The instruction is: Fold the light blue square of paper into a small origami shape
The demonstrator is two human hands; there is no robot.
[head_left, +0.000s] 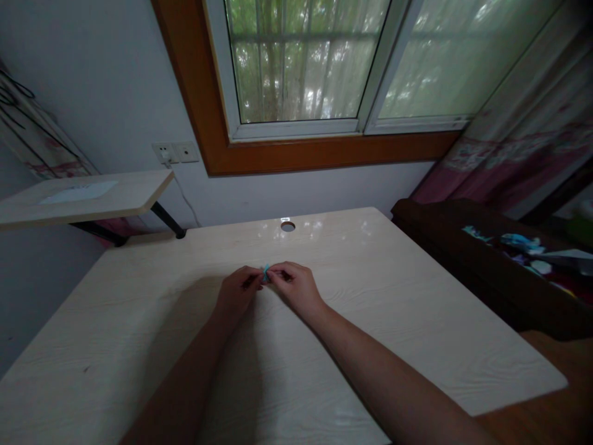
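Note:
Between my fingertips is a small light-blue piece point(265, 272), thin and mostly covered by the fingers; its kind is too small to make out. My left hand point(238, 292) pinches it from the left with thumb and forefinger. From the other side my right hand point(296, 284) pinches the same piece, its fingers curled. Both hands meet over the middle of the pale wood-grain table point(398, 321), and their shadows fall on it to the left.
A round cable hole point(288, 227) lies near the table's back edge. At the left, a raised shelf point(125, 191) on black legs bears a paper sheet point(78, 192). Dark furniture point(445, 247) with assorted items stands at the right. Behind are a window point(306, 74) and a wall socket point(164, 152).

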